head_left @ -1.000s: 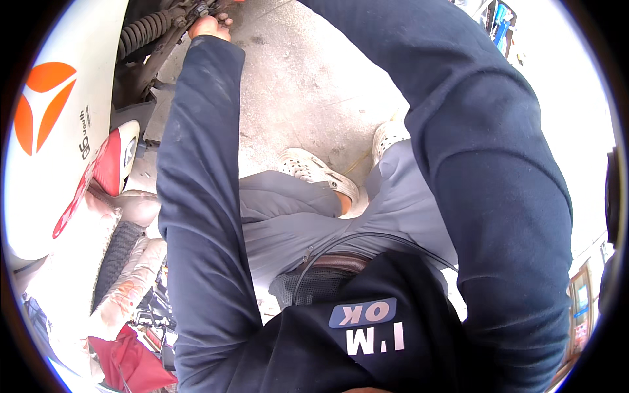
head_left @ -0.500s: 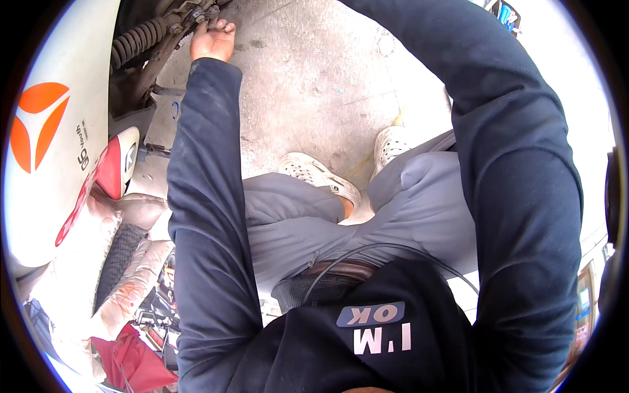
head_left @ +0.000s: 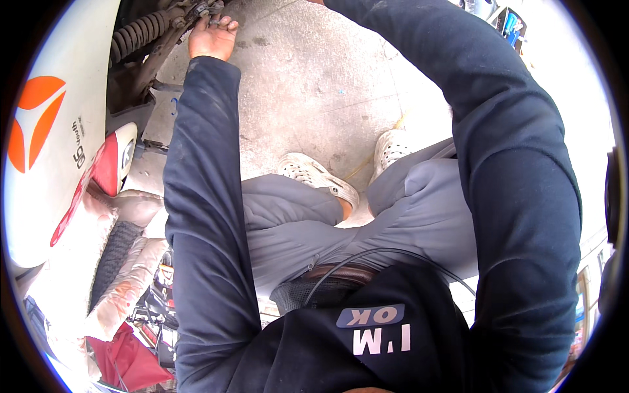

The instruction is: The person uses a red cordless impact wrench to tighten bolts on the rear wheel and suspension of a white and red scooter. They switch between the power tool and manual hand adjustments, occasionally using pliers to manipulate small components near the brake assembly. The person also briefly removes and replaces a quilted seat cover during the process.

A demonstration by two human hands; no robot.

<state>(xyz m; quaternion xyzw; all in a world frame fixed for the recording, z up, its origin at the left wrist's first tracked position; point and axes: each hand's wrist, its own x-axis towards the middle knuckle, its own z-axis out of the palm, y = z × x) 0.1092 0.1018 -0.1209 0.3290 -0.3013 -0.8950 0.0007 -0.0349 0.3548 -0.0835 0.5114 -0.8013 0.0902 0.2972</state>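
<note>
My left hand reaches to the underside of a white scooter, palm up with its fingers curled. The fingertips press at a dirty metal fitting beside the coil spring of a shock absorber. What they grip, if anything, is too small to make out. At the top edge only a sliver of my right hand shows past its dark sleeve; its fingers are cut off by the frame.
A red and white tail light sticks out from the scooter's body. Behind it lies a padded, patterned cover, with a red cloth below. A dark box with blue-handled items stands at the upper right. My pale clogs rest on the concrete floor.
My right arm has swung leftward and a bit lower, bringing a sliver of that hand into view at the top edge. My left hand stays at the metal fitting.
</note>
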